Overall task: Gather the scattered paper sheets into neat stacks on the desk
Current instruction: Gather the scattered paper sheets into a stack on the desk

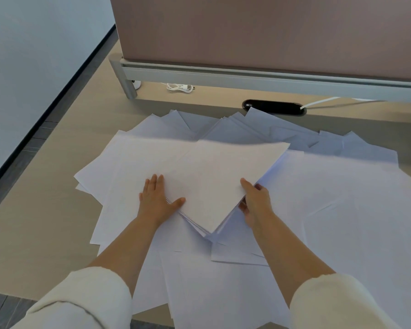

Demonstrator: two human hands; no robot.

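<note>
Just 1 small pile of white paper sheets (223, 179) made, right hand (255, 203) pinching its edge & left hand (156, 198) flat, fingers straight; lots of loose sheets (342, 205) left across pale wood tabletop (45, 222).

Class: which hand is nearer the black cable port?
Right. The right hand grips the paper stack in front of the cable port; the left hand rests further left.
</note>
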